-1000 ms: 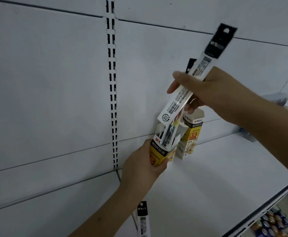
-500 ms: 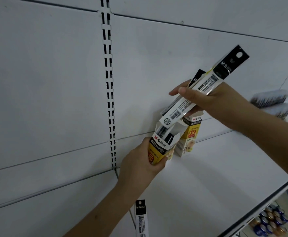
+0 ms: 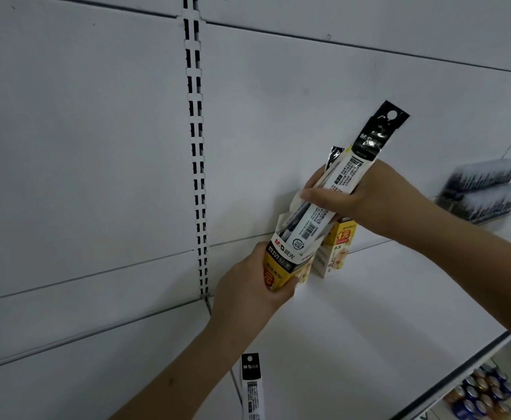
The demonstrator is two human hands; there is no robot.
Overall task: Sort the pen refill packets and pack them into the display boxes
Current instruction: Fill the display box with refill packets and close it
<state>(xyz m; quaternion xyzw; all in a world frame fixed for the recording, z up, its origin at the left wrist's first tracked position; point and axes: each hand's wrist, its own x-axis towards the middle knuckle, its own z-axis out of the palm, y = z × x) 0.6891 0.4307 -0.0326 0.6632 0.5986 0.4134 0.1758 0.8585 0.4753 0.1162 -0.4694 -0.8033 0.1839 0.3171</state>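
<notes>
Nearest, one loose refill packet (image 3: 252, 386) lies on the white shelf (image 3: 369, 328) at the lower edge. Beyond it, the left hand (image 3: 248, 286) grips one open yellow display box (image 3: 284, 265). The right hand (image 3: 369, 195) pinches two refill packets (image 3: 351, 171), their lower ends inside that box. A second display box (image 3: 336, 250) stands just behind. Far right, blurred packets (image 3: 481, 189) hang; their count cannot be told.
</notes>
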